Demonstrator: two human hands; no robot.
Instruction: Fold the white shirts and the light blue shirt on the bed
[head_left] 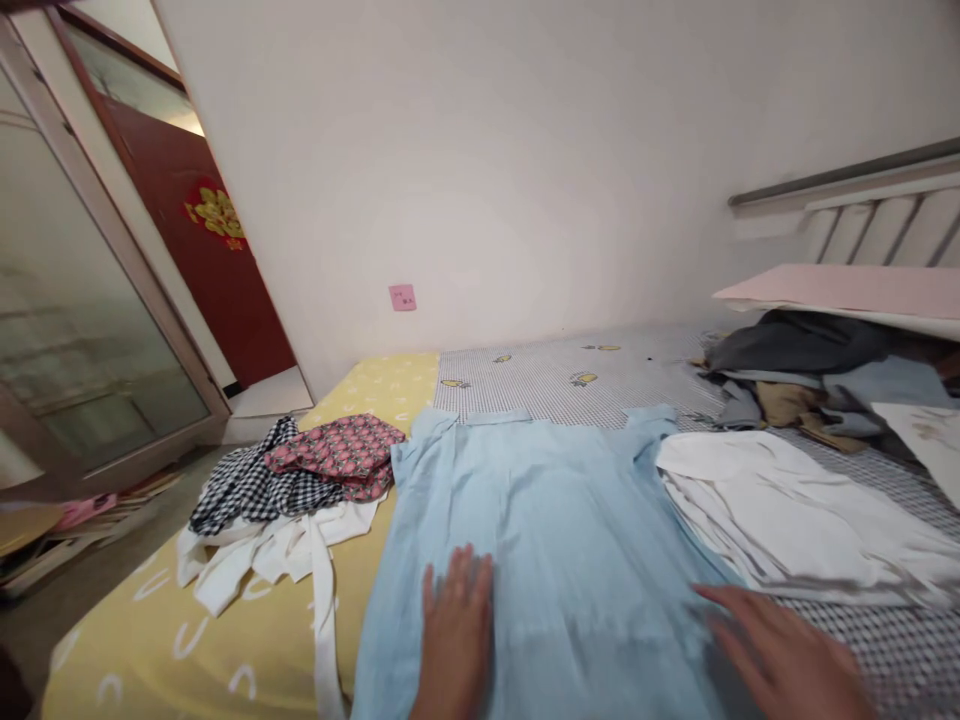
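Observation:
A light blue garment (570, 520), like a shirt or dress, lies spread out flat on the bed in front of me. Its lower end runs out of the picture. My left hand (456, 635) rests flat on its left part, fingers stretched out and slightly apart. Over by the garment's right edge is my right hand (784, 645), a bit blurred, with its fingers extended and apart; whether it presses on the cloth I cannot tell. Neither hand grips anything. Beside the garment on the right, a folded white stack of cloth (795, 510) touches its edge.
Left of the garment, a red patterned cloth (337, 450), a black-and-white checked cloth (240, 480) and white cloth (281, 550) lie heaped on the yellow sheet (172, 640). Dark clothes (802, 345) are piled at right under a pink board (847, 285). A wall (487, 180) stands behind.

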